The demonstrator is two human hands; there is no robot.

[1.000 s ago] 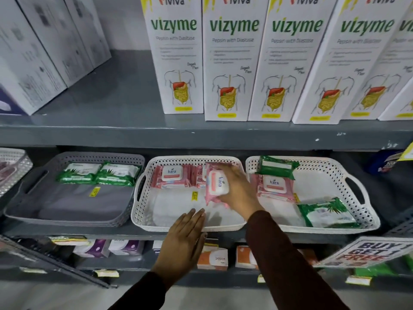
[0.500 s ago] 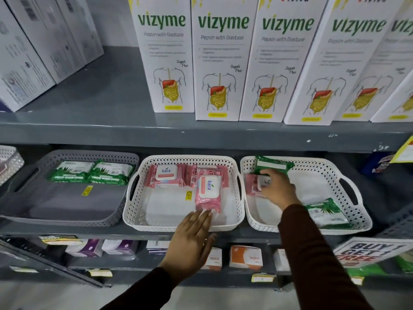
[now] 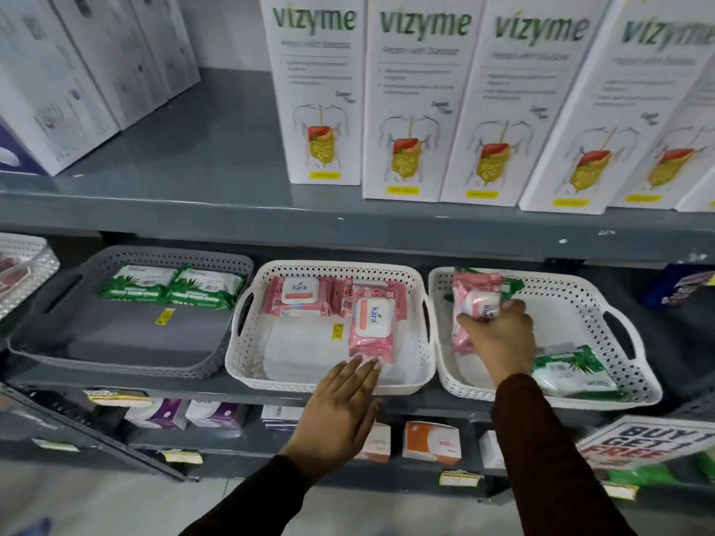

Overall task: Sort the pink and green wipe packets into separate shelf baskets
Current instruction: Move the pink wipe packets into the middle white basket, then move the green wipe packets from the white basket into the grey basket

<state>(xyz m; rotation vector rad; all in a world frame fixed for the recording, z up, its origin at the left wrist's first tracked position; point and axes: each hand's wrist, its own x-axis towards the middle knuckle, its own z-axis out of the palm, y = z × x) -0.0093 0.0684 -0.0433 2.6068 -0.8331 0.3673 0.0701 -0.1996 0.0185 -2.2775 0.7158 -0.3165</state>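
Note:
Three baskets stand on the middle shelf. The grey basket at left holds two green packets. The middle white basket holds pink packets only. In the right white basket, my right hand is shut on a pink packet, lifted and tilted. A green packet lies behind it at the back, another green packet at the front right. My left hand rests flat, fingers apart, on the front rim of the middle basket, holding nothing.
White Vizyme boxes line the shelf above, its grey edge overhanging the baskets. Small boxes fill the shelf below. A "Buy 1 Get 1 Free" sign hangs at lower right. Another basket sits at far left.
My right hand dropped a pink packet in the middle basket, moved right into the right basket, gripped another pink packet and raised it. The left hand stayed on the rim.

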